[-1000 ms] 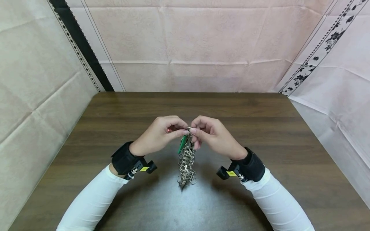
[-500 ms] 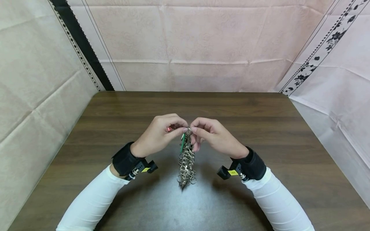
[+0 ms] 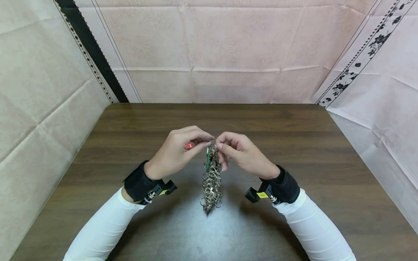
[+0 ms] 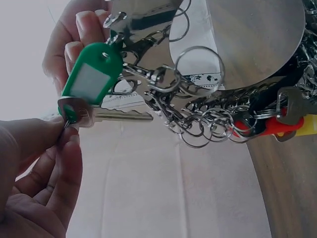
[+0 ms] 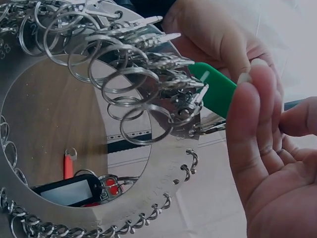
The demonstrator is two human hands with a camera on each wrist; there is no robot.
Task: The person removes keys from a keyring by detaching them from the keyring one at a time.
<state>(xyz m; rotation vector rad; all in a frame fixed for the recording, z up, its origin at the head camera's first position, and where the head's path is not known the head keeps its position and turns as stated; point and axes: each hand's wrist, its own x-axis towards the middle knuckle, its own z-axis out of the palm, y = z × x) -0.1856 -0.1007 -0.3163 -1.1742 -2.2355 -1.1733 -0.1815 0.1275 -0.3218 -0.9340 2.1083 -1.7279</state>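
In the head view, a metal disc (image 3: 211,181) hung with many clips and rings stands edge-on between both hands. My left hand (image 3: 177,148) pinches a thin key ring, with a key (image 4: 124,114) and a green key tag (image 4: 89,79) beside its fingertips. My right hand (image 3: 243,152) is opposite at the disc's top edge, thumb and index finger together at a small metal clip (image 4: 115,20); its other fingers curve beside the disc. Large split rings (image 5: 131,84) dangle along the disc's rim (image 5: 166,171).
A black tag (image 5: 69,192) and a red piece with a metal end (image 5: 68,166) show through the disc's opening. Red and yellow pieces (image 4: 277,126) hang at the far side. Pale cloth (image 3: 235,54) rises behind the brown wooden table (image 3: 137,127).
My left hand has shifted slightly up and left, away from the right fingertips. The green tag has turned edge-on in the head view. The right hand and disc have hardly moved.
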